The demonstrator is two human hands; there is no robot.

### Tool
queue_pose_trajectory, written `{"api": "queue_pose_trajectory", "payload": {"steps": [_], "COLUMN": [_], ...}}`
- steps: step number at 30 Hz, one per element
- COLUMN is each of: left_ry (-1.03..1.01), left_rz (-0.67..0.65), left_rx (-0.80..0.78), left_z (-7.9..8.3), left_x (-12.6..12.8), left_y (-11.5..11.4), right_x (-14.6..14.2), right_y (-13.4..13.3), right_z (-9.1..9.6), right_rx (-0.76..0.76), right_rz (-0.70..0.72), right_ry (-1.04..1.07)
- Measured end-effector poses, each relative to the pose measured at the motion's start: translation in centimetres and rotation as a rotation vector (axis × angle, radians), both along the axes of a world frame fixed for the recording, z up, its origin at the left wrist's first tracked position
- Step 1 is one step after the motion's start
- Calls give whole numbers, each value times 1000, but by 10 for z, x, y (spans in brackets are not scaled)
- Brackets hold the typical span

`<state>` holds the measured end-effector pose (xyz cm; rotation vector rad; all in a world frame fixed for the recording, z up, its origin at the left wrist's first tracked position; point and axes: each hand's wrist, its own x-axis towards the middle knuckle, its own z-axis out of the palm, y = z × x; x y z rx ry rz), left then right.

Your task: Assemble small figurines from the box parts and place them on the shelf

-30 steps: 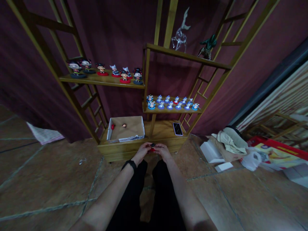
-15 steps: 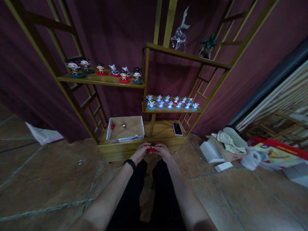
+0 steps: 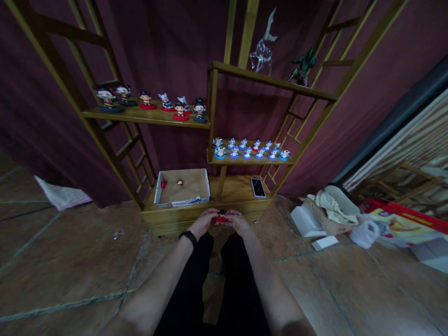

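Between my two hands is a small dark-haired figurine with a red base. My left hand, with a black band on its wrist, pinches it from the left. From the other side my right hand grips it too. Just beyond them, a shallow cardboard box stands on the lowest shelf. Inside it lie a small figurine head and a red piece. Several dark-haired figurines and grey-white ones stand on the upper left shelf. Two rows of bluish-white figurines occupy the middle right shelf.
A phone lies on the lowest shelf, right of the box. Higher up stand a clear horse ornament and a dark green statuette. White boxes, a plastic bag and a red carton sit on the floor at right.
The figurine has turned slightly between my fingers, so more of its red base shows. Both hands stay in nearly the same place.
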<state>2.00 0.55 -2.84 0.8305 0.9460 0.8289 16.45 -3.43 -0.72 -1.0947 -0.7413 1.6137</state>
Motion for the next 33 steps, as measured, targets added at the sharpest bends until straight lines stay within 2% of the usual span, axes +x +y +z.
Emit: {"api": "queue_pose_trajectory", "payload": {"steps": [8, 14, 24, 33], "left_ry": [-41, 1, 100, 82], "left_rz": [-4, -19, 13, -20], "left_rx": [59, 90, 148, 134], "left_z": [2, 5, 3, -3], "left_x": [2, 2, 5, 4], "left_y": [-2, -4, -7, -2], "right_x": [-3, -3, -9, -4], "right_y": [1, 1, -1, 1], "right_z": [-3, -4, -9, -6], "right_rx": [53, 76, 97, 85], "right_rz": [-83, -51, -114, -93], "right_ry": [40, 26, -66, -59]}}
